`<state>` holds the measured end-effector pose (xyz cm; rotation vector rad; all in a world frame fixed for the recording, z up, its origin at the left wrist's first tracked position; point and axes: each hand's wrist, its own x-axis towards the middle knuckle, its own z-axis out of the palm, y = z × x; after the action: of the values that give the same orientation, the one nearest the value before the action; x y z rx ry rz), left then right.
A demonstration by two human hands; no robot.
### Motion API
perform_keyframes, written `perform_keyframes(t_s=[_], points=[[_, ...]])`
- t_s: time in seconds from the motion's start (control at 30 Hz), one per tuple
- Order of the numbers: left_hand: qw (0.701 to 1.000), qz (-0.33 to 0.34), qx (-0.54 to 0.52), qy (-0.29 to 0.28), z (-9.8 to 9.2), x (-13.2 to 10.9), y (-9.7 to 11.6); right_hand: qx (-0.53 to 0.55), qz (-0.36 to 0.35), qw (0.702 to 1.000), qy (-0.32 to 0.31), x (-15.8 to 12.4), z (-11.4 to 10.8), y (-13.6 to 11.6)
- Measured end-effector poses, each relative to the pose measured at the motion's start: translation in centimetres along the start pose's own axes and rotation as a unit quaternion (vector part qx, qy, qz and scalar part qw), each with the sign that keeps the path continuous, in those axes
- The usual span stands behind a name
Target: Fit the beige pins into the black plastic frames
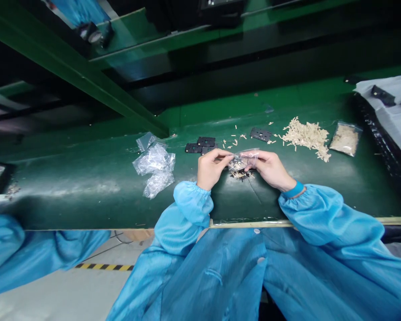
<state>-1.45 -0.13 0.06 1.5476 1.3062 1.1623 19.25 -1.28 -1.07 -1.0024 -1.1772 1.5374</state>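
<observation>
My left hand (211, 168) and my right hand (270, 169) pinch the two ends of a small clear plastic bag (243, 159) just above the green bench (87, 196). Small beige pins and a dark part show inside the bag's lower half. Both hands are closed on its top edge. A few black flat plates (200, 145) lie just beyond my left hand, and one more black plate (260, 134) lies beyond my right hand. Loose beige pins (232, 141) are scattered between them.
A heap of beige pins (305, 135) and a filled clear bag (345, 139) lie at the right. Empty clear bags (154, 164) are piled at the left. A grey sheet with black parts (392, 104) is at the far right. Another person's blue sleeve (6, 249) is at the left edge.
</observation>
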Motion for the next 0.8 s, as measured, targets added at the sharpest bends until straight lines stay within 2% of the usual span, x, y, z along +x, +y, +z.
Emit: perform_keyframes(t_s=[0.07, 0.13, 0.27, 0.37, 0.47, 0.63, 0.8], points=[[0.999, -0.008, 0.016, 0.027, 0.1, -0.1, 0.0, 0.021, -0.011, 1.0, 0.007, 0.0, 0.1, 0.2], [0.999, -0.001, 0.033, 0.031, 0.0, -0.1, -0.1, 0.019, -0.008, 1.0, 0.005, -0.1, 0.2, 0.2], [0.994, 0.073, 0.065, -0.042, -0.2, -0.1, -0.2, -0.018, 0.014, 1.0, -0.015, -0.2, 0.3, -0.4], [0.988, 0.101, 0.06, -0.099, -0.3, -0.2, -0.1, -0.035, 0.001, 0.999, 0.012, -0.1, 0.2, -0.6], [0.993, 0.064, 0.043, -0.086, -0.1, -0.3, 0.1, -0.035, -0.007, 0.999, 0.029, -0.1, 0.1, -0.5], [0.999, -0.028, -0.016, -0.036, 0.5, -0.4, 0.2, -0.01, 0.032, 0.999, 0.004, -0.3, 0.4, -0.3], [0.997, -0.043, -0.041, -0.039, 1.0, -0.5, 0.6, -0.009, 0.057, 0.998, -0.018, -0.3, 0.6, -0.2]])
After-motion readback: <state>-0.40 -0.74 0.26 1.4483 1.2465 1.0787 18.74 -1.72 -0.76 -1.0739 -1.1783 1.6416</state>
